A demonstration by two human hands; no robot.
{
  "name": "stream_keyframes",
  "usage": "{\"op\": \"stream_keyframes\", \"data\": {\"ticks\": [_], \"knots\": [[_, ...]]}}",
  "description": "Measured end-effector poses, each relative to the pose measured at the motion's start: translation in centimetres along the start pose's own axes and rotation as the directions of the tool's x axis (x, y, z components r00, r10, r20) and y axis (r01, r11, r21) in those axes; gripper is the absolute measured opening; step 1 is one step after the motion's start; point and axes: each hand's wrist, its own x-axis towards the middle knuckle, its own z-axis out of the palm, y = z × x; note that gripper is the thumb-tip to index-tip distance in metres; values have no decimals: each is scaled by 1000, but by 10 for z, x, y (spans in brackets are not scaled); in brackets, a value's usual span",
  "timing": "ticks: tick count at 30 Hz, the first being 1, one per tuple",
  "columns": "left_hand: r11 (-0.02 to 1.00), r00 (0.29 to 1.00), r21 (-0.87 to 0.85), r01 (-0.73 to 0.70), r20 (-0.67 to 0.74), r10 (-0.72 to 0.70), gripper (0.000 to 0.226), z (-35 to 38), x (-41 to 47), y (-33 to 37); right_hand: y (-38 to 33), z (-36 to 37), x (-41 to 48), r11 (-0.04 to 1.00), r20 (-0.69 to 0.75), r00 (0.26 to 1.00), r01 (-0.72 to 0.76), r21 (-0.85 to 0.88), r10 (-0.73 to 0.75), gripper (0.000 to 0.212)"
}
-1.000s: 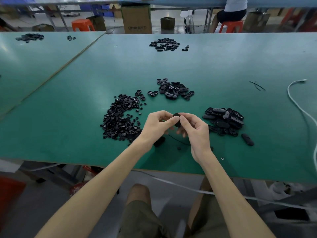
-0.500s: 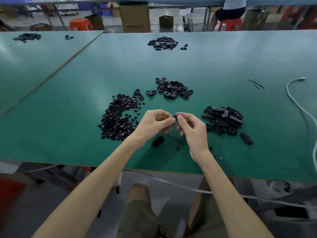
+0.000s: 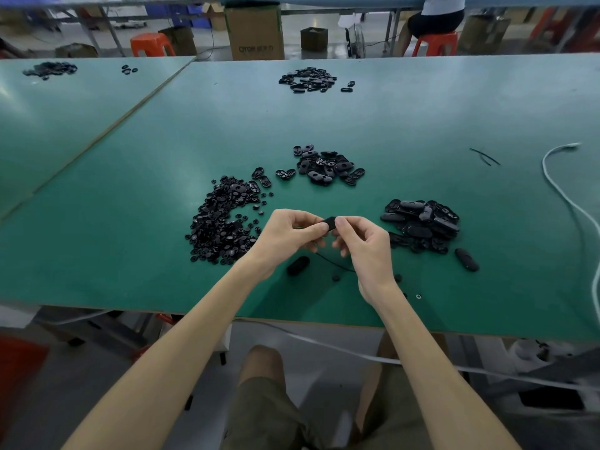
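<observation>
Grips: left grip [image 3: 285, 237] and right grip [image 3: 365, 243] both pinch black part [image 3: 330, 221]; carton [image 3: 255, 30] print blurred

Both forearms [image 3: 207, 319] stretched forward, left grip [image 3: 285, 238] and right grip [image 3: 367, 245] meet, fingertips [image 3: 323, 227] pinching.

At my two o'clock a white cable [image 3: 544, 165] curls; a cardboard box [image 3: 255, 30] stands at twelve, an orange stool [image 3: 152, 43] at eleven.

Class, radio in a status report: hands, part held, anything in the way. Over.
Left hand and right hand both pinch small black part above green table. Loose oval piece lies under hands, untouched. No obstruction seen.
</observation>
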Motion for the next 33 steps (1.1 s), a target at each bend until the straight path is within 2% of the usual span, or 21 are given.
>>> {"op": "stream_keyframes", "data": {"ticks": [7, 12, 16, 21, 26, 33], "knots": [[1000, 1000, -8, 19, 3, -19, 8, 0, -1, 3, -1, 0, 0, 1000, 29, 1000, 2, -22, -1, 10], [996, 996, 82, 27, -82, -20, 9, 9, -1, 6, 0, 0, -1, 998, 25, 1000, 11, -54, -10, 10], [993, 995, 111, 34, -94, -23, 7, 11, 1, 8, 0, 0, -1, 998, 14, 1000, 12, -62, -11, 11], [997, 998, 70, 12, -63, -8, 5, 7, 2, 7, 0, 0, -1, 999, -6, 1000, 13, -34, -14, 12], [1000, 1000, 10, -10, -15, 10, 14, 2, 1, 3, 0, 1, 0, 1000, -5, 1000, 8, -11, -8, 10], [971, 988, 231, -66, -119, 96, 6, 13, 6, 10, 0, 1, 0, 1000, -37, 999, 1, -14, -2, 12]]}}
